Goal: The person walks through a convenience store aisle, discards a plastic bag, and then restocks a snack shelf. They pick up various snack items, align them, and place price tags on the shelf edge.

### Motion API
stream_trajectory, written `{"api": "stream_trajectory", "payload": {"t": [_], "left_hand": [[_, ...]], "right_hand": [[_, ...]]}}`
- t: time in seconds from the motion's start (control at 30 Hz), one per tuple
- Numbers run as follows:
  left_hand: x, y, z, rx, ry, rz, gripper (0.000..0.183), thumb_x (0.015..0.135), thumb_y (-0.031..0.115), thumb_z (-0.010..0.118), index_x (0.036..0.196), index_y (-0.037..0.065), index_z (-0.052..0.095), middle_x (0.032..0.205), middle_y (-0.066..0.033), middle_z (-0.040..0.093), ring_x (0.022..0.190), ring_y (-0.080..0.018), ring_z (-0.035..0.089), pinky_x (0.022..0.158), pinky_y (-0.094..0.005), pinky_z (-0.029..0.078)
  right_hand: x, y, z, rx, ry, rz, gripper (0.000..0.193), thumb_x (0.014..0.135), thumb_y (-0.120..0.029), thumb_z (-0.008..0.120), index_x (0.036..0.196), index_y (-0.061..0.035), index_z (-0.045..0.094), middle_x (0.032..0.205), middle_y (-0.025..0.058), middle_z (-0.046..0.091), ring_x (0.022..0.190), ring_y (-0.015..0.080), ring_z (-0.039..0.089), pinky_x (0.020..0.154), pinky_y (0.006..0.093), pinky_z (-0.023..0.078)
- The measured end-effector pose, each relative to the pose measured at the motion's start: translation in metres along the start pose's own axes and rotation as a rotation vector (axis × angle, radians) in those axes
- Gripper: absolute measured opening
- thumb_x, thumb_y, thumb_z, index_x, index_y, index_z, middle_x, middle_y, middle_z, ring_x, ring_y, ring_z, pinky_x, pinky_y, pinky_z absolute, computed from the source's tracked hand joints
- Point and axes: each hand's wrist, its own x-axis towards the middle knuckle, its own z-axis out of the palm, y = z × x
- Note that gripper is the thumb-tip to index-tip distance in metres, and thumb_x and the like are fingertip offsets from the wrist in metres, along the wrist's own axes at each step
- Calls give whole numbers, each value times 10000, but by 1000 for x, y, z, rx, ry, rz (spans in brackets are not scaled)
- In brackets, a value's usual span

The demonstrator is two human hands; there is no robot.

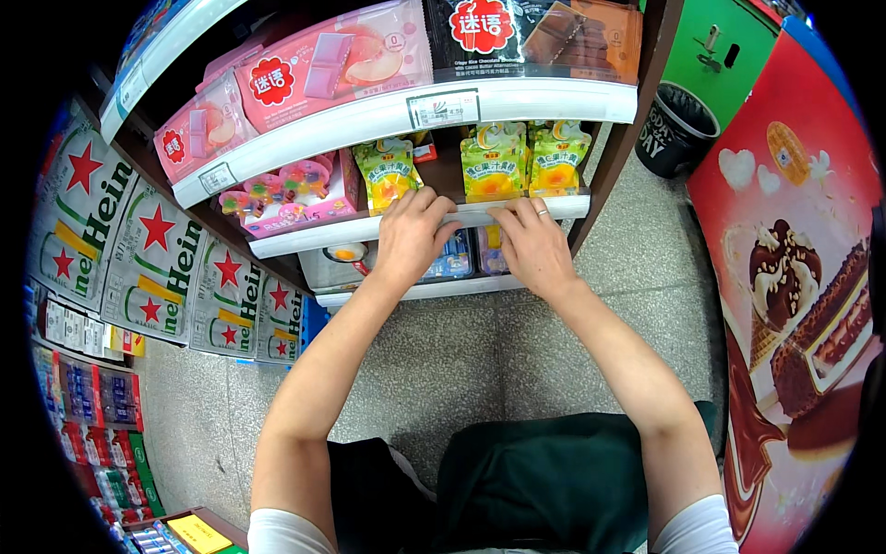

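Both bare hands are at the front of a brown shelf unit, at its white curved shelf-edge strip [318, 234], side by side with a short gap between them. The left hand [408, 233] has its fingers bent and close together over the strip, just beside the lower edge of a yellow-and-green pouch with a fruit picture [383, 166]; whether its fingertips touch that pouch cannot be told. The right hand [537, 247], with a silver-coloured ring [543, 213] on one finger, lays its slightly parted, bent fingers over the same strip, in front of two like pouches, a middle yellow-and-green pouch [492, 159] and a right-hand yellow-and-green pouch [558, 157]. Neither hand has a pouch lifted, and how firmly the fingers grip the strip cannot be told. All three pouches stand upright on the shelf behind the strip, the left one apart from the other two. Left of them sits a pink cardboard display box [323, 209] holding colourful rounded items [303, 177]. Large pink packages [341, 65] fill the shelf above, next to a black-and-orange package [544, 42]; blue packets [452, 260] show below the strip.
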Motion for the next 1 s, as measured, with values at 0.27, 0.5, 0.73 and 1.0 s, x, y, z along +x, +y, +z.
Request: {"api": "stream_trajectory", "payload": {"t": [0.27, 0.5, 0.73, 1.0], "left_hand": [[6, 2, 8, -42, -17, -99, 121, 782, 122, 769, 824, 69, 669, 814, -71, 604, 848, -290, 624, 736, -424, 491], [13, 10, 15, -9, 57, -70, 104, 784, 148, 763, 799, 95, 675, 802, -48, 597, 837, -261, 627, 744, -407, 453], [19, 8, 18, 94, -68, 59, 114, 802, 149, 744, 871, 92, 674, 830, -60, 585, 865, -260, 614, 813, -410, 464], [-3, -4, -34, -206, -277, -182, 228, 833, 97, 738, 1047, 32, 694, 993, -107, 669, 964, -280, 667, 789, -410, 542]], "right_hand": [[-1, 0, -2, 37, -48, 6, 468, 813, 8, 643, 1272, -55, 572, 1079, 121, 576, 1061, 324, 569, 861, 421, 534], [1, -3, -2, 74, -23, 56, 570, 799, -6, 653, 1351, -59, 519, 1095, 146, 572, 1085, 344, 553, 876, 433, 526], [2, -4, 1, 12, -48, 41, 503, 784, 4, 656, 1274, -61, 562, 1108, 134, 560, 1085, 334, 550, 893, 424, 526], [14, -18, -4, 46, -46, 98, 358, 799, -10, 664, 1148, -61, 606, 1078, 127, 557, 1051, 341, 574, 878, 441, 518]]}}
